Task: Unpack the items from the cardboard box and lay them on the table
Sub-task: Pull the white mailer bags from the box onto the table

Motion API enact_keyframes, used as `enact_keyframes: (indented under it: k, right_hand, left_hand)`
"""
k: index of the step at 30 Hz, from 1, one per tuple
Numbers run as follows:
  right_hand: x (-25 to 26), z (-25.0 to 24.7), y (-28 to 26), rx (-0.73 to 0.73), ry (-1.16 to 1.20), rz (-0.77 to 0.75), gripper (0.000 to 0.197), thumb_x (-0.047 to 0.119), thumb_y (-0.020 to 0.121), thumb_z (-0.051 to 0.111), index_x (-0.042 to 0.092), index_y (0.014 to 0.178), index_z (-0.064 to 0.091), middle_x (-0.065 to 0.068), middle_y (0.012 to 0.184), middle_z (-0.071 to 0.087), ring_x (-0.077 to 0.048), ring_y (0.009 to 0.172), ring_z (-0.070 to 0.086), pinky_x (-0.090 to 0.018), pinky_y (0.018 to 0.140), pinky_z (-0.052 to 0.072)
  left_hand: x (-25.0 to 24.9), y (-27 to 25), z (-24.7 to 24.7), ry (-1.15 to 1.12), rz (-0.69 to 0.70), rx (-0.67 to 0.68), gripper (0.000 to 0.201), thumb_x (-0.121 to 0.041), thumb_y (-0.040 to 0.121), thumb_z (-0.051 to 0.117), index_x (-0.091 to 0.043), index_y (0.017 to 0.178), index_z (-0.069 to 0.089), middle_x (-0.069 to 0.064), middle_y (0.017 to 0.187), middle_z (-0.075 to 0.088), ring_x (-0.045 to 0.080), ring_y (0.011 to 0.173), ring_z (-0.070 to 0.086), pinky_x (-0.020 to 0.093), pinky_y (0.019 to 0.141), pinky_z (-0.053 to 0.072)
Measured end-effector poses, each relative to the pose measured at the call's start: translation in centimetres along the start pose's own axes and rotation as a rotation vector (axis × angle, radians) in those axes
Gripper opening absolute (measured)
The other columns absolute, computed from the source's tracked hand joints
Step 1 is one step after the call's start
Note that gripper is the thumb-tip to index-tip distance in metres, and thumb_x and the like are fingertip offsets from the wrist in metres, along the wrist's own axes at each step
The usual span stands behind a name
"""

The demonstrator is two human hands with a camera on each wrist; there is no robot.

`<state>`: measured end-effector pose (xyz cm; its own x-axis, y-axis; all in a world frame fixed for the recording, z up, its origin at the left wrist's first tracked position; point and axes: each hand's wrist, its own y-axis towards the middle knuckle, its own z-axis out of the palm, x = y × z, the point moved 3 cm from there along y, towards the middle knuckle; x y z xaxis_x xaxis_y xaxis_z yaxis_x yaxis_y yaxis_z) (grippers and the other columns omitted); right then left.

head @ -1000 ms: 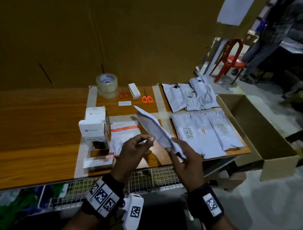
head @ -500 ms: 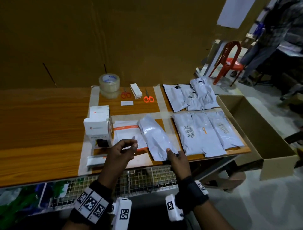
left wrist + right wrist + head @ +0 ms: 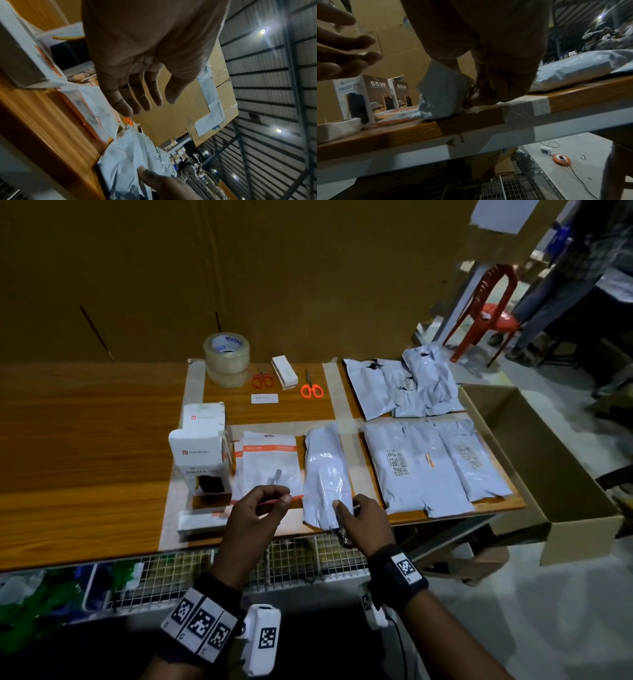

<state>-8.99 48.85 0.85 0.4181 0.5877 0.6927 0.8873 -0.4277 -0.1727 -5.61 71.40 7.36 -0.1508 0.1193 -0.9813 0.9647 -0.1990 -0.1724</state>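
The right hand point(image 3: 359, 517) pinches the near end of a grey mailer bag point(image 3: 327, 470) lying on the table point(image 3: 85, 474). The left hand point(image 3: 255, 515) hovers empty, fingers relaxed. The cardboard box point(image 3: 548, 474) stands right of the table.

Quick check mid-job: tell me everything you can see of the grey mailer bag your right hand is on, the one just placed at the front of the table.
The grey mailer bag is a glossy, wrinkled plastic pouch, slightly puffed, with no label showing. It lies flat on the table, long axis running front to back, its near end at the front edge. It sits between the orange-striped packet and the labelled mailers. The right hand pinches its near corner; the left hand hovers clear.
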Motion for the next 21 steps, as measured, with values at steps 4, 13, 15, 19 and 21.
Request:
enact_keyframes:
  k: [4, 13, 15, 19, 21]
  right_hand:
    - [0.7, -1.0, 1.0, 0.015, -0.034, -0.028, 0.037, 0.043, 0.095, 0.06, 0.014, 0.073, 0.052, -0.003, 0.064, 0.061, -0.015, 0.059, 0.056, -0.03, 0.06, 0.04]
    - [-1.2, -4.3, 2.2, 0.253, 0.073, -0.071, 0.039, 0.047, 0.089, 0.07, 0.012, 0.103, 0.064, -0.007, 0.084, 0.076, -0.019, 0.074, 0.07, -0.031, 0.069, 0.054]
    - [-2.3, -6.5, 1.8, 0.312, 0.127, -0.114, 0.037, 0.045, 0.088, 0.072, 0.014, 0.106, 0.066, -0.004, 0.082, 0.075, -0.012, 0.071, 0.069, -0.026, 0.064, 0.052]
    - [-5.2, -13.3, 0.9, 0.385, 0.364, -0.192, 0.031, 0.037, 0.088, 0.074, 0.013, 0.105, 0.068, -0.007, 0.085, 0.078, -0.019, 0.082, 0.076, -0.04, 0.078, 0.06]
    - [-7.6, -17.7, 1.4, 0.339, 0.426, -0.204, 0.026, 0.032, 0.09, 0.073, 0.011, 0.105, 0.069, -0.006, 0.086, 0.078, -0.016, 0.082, 0.076, -0.038, 0.08, 0.06]
  left_hand:
    - [0.0, -0.2, 1.5, 0.01, -0.021, 0.036, 0.011, -0.025, 0.092, 0.067, -0.024, 0.102, 0.071, -0.014, 0.1, 0.074, 0.001, 0.099, 0.067, 0.047, 0.097, 0.054]
    - [-1.3, -0.7, 5.6, 0.131, 0.0, 0.023, 0.009, -0.022, 0.095, 0.064, -0.027, 0.1, 0.07, -0.003, 0.106, 0.073, 0.011, 0.101, 0.067, 0.038, 0.094, 0.054]
    - [-2.0, -0.6, 7.5, 0.141, 0.014, -0.012, 0.009, -0.021, 0.095, 0.064, -0.023, 0.102, 0.07, -0.001, 0.107, 0.073, 0.014, 0.102, 0.067, 0.039, 0.093, 0.055]
    - [-4.4, 0.0, 14.9, 0.13, 0.027, -0.01, 0.015, -0.024, 0.096, 0.063, -0.017, 0.106, 0.07, 0.002, 0.108, 0.073, 0.015, 0.099, 0.068, 0.032, 0.078, 0.056]
    - [-5.8, 0.5, 20.3, 0.128, 0.061, 0.028, 0.013, -0.024, 0.096, 0.063, -0.018, 0.105, 0.07, 0.002, 0.108, 0.073, 0.012, 0.097, 0.067, 0.026, 0.074, 0.054]
